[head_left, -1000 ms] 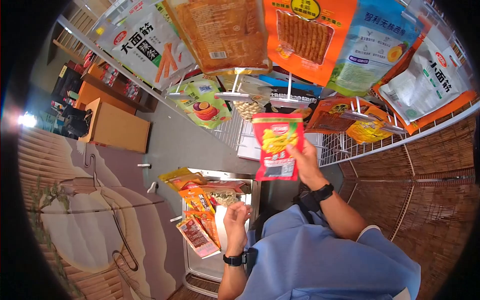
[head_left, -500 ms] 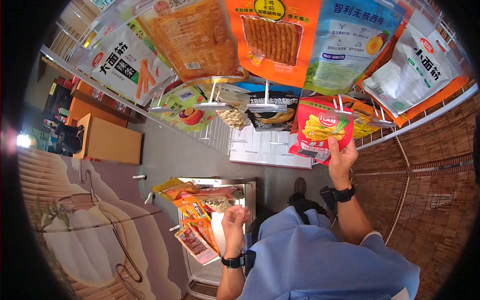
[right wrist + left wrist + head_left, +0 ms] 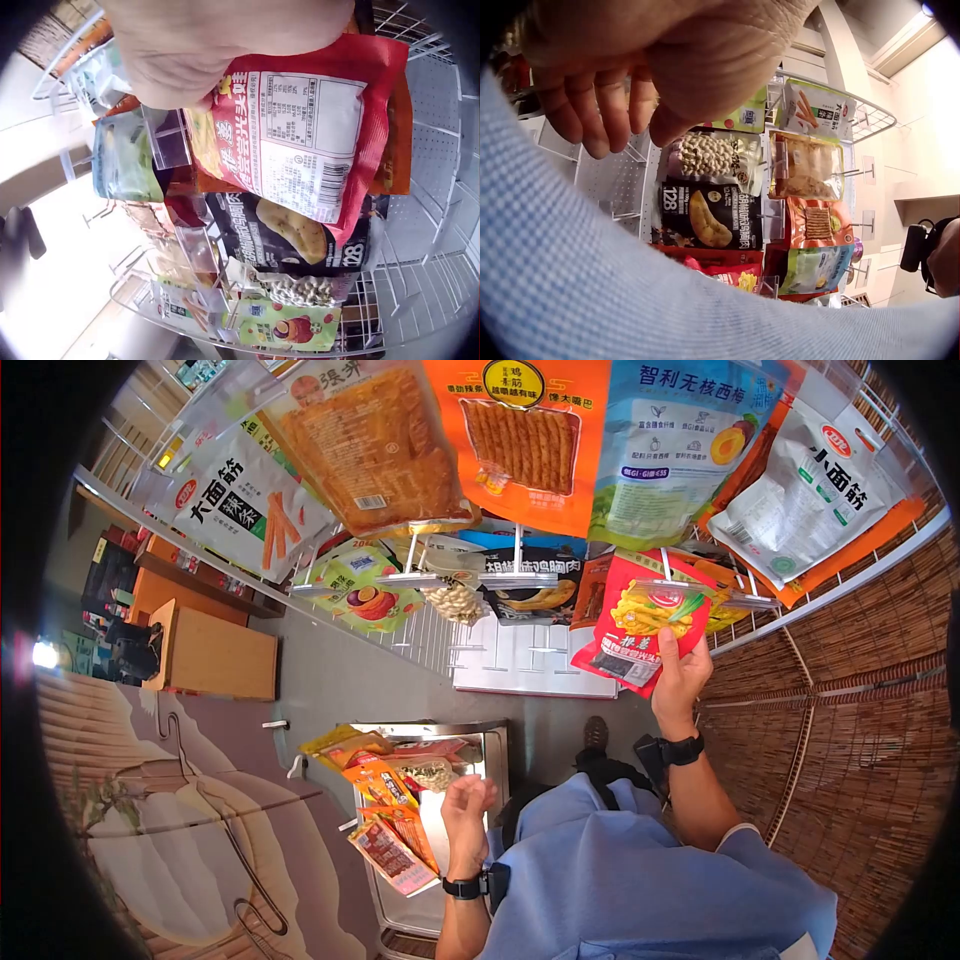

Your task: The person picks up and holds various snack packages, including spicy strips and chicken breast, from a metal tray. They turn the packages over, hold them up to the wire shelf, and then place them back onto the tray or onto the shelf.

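My right hand (image 3: 682, 678) pinches the lower right edge of a red snack bag (image 3: 640, 650) with yellow food pictured on it. The bag overlaps the right end of the rack's lower row, by a hook with a clear tag holder. In the right wrist view its printed back (image 3: 300, 142) faces the camera, and a black chicken-breast bag (image 3: 289, 232) hangs beyond it. My left hand (image 3: 466, 815) holds nothing; its fingers hang loosely curled beside a metal cart (image 3: 495, 745). Several snack packets lie there, among them an orange one (image 3: 382, 784) and a pink-and-brown one (image 3: 392, 855).
The white wire rack (image 3: 385, 645) spans the front. Its upper row carries large bags: an orange one (image 3: 520, 440), a blue-green one (image 3: 670, 450) and silver-white ones at both ends. Metal hooks stick out toward me. A woven screen (image 3: 850, 760) stands at the right.
My right hand has carried the red bag rightward, from in front of the rack up to its lower row. The left hand stays beside the cart. The head view has shifted slightly.
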Motion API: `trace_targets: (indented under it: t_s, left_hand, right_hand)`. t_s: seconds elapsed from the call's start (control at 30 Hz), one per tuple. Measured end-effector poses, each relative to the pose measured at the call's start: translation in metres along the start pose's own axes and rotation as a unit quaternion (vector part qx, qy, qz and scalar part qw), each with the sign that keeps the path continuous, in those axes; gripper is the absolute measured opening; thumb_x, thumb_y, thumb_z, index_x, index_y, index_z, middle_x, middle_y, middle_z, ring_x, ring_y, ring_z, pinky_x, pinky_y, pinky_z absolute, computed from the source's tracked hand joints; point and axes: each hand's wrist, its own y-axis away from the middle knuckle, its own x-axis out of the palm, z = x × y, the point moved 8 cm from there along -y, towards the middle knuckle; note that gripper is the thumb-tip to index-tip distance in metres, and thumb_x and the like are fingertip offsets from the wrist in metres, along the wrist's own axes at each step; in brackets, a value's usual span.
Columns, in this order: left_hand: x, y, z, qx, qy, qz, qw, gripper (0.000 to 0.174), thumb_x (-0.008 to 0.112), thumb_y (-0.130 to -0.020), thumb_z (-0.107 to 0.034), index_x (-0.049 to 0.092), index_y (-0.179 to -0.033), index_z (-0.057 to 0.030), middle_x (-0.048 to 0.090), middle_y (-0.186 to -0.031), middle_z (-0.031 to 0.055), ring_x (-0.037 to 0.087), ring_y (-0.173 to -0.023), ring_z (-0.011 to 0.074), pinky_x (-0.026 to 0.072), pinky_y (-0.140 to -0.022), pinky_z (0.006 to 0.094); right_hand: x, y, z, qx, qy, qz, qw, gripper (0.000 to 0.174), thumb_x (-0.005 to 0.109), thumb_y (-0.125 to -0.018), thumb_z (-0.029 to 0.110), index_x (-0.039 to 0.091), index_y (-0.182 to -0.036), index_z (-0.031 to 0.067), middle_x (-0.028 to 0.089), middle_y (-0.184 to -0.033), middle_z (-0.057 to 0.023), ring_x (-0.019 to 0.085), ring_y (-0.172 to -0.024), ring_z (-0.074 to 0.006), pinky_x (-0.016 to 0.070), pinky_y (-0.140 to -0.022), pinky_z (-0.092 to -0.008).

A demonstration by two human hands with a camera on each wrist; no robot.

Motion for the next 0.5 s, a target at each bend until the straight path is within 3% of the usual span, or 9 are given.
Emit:
trace_targets:
  t_s: [0.13, 0.5]
  left_hand:
    - [-0.003, -0.001, 0.006, -0.003, 0.001, 0.005, 1.0, 0.019, 0.067, -0.098, -0.014, 0.06, -0.113, -0.0047, 0.07, -0.103, 0.0099, 0.068, -0.093, 0.0173, 0.0546, -0.085, 0.0302]
    - [-0.007, 0.0, 0.006, -0.003, -0.01, -0.007, 1.0, 0.019, 0.068, -0.098, -0.018, 0.063, -0.113, -0.0073, 0.07, -0.102, 0.0073, 0.068, -0.092, 0.0161, 0.0553, -0.081, 0.0276]
  right_hand:
    - [0.008, -0.003, -0.007, 0.043, -0.046, 0.026, 0.998, 0.028, 0.067, -0.099, 0.014, 0.06, -0.12, -0.0026, 0.068, -0.113, -0.0072, 0.061, -0.098, -0.0099, 0.0499, -0.088, -0.0273]
    - [0.008, -0.002, -0.021, 0.049, -0.043, 0.02, 0.998, 0.028, 0.068, -0.098, 0.013, 0.061, -0.119, -0.003, 0.068, -0.113, -0.0072, 0.061, -0.098, -0.0101, 0.0498, -0.088, -0.0275]
